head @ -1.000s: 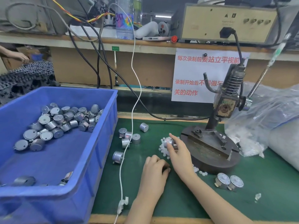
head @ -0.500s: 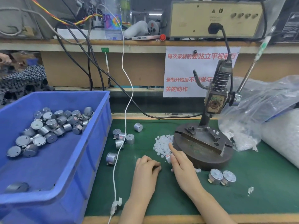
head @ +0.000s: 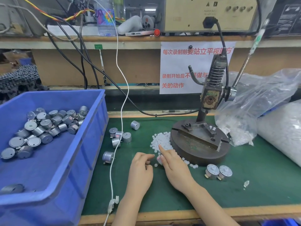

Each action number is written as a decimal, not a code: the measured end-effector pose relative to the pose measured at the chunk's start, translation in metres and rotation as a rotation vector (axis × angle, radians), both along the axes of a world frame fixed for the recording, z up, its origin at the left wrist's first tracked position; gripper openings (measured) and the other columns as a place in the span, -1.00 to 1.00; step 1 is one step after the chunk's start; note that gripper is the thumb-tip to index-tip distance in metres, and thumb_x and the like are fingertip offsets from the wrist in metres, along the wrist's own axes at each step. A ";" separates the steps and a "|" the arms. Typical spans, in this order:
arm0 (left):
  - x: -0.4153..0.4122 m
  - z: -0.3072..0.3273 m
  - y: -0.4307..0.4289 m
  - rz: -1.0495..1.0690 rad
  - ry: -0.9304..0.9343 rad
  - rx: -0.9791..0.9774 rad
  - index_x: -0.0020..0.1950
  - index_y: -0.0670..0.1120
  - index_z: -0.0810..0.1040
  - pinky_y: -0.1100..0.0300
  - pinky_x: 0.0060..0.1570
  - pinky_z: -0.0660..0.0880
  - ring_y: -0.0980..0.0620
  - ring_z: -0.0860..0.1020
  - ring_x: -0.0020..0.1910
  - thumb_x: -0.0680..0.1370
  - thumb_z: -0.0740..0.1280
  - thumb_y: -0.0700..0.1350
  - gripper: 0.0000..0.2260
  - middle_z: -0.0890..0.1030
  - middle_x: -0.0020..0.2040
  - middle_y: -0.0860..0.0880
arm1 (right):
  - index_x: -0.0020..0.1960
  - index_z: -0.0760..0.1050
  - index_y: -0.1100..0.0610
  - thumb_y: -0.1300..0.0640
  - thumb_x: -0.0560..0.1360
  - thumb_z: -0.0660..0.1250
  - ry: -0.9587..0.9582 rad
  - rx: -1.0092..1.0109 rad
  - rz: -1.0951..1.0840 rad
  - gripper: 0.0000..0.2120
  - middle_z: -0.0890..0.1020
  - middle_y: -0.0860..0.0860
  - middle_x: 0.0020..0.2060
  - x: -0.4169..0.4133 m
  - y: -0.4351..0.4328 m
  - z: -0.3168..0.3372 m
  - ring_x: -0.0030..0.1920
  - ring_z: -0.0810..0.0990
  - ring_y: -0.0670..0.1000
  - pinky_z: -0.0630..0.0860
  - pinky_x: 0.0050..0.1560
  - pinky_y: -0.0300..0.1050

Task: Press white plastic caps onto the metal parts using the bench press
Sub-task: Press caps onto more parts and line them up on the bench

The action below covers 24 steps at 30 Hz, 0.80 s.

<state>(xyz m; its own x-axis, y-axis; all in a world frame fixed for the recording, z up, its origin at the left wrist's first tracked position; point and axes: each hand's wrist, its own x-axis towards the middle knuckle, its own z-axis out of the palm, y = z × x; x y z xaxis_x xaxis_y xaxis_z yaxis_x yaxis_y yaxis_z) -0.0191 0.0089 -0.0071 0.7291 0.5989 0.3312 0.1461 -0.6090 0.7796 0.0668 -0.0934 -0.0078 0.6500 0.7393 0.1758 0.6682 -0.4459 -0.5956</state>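
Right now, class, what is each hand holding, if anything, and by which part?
The right hand grips a metal part by its side, mostly hidden beneath the fingers. The left hand has curled fingers; whether it pinches anything cannot be told.

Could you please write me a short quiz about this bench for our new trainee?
1. True or false: a silver cylindrical metal part sits loaded on the bench press's round dark metal base.
2. Where is the pile of small white plastic caps? A) in the blue bin; B) on the green mat beside that base; C) on the shelf.
3. How many silver metal parts stand side by side before the base?
Key: 1 false; 2 B; 3 two.
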 end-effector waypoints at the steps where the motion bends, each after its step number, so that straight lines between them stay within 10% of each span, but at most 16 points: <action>1: 0.000 0.000 0.000 0.014 0.000 -0.022 0.06 -0.18 0.60 0.58 -0.08 0.30 0.25 0.44 -0.16 0.41 0.13 -0.48 -0.61 0.44 -0.10 0.08 | 0.50 0.08 -0.05 0.00 0.64 -0.04 -0.013 -0.011 0.001 -0.57 0.40 -0.06 0.19 0.000 0.000 -0.001 0.18 0.42 -0.01 0.37 0.10 -0.10; 24: -0.001 0.001 0.000 0.050 0.011 -0.043 0.03 -0.20 0.61 0.51 -0.09 0.32 0.14 0.45 -0.16 0.42 0.09 -0.50 -0.60 0.46 -0.08 0.01 | 0.51 -0.02 -0.09 0.02 0.64 -0.05 -0.095 -0.085 0.035 -0.55 0.35 -0.09 0.19 -0.002 0.001 -0.001 0.12 0.42 -0.02 0.29 -0.09 -0.16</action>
<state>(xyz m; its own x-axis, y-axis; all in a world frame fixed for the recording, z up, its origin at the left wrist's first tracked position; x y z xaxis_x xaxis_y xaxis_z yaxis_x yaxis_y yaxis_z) -0.0196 0.0091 -0.0066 0.7016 0.6480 0.2965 0.1844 -0.5671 0.8027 0.0643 -0.0927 -0.0091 0.6069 0.7762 0.1709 0.7357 -0.4673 -0.4903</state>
